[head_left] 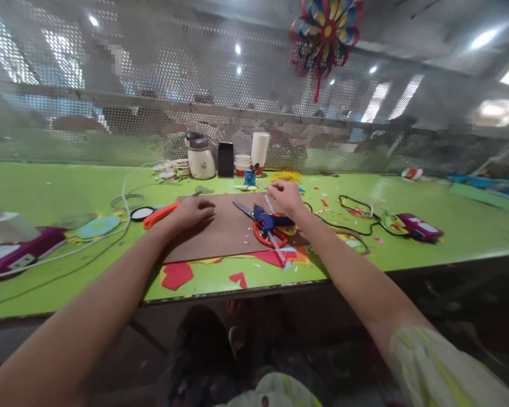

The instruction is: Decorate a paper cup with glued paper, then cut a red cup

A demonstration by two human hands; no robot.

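Note:
My left hand [193, 212] lies on a brown cardboard sheet [220, 229], fingers stretched out and holding nothing visible. Beside it, an orange-handled cutter [160, 216] lies partly covered by that hand. My right hand [287, 196] is over the far right side of the cardboard with its fingers curled together; whatever they may hold is too small to make out. Just below it lies a blue glue gun [265, 219], with a clear glue stick [277, 249] jutting toward me. Scissors with red-orange handles [269, 242] lie under the glue gun, blades pointing to the far left.
Red paper scraps [177, 275] lie along the green table's [212, 282] near edge. Behind the cardboard stand a white jug [201, 158], a black box [225, 160] and paper cups [260, 151]. Purple devices [419, 227] with cables sit at both sides. A perforated metal screen [220, 85] rises behind.

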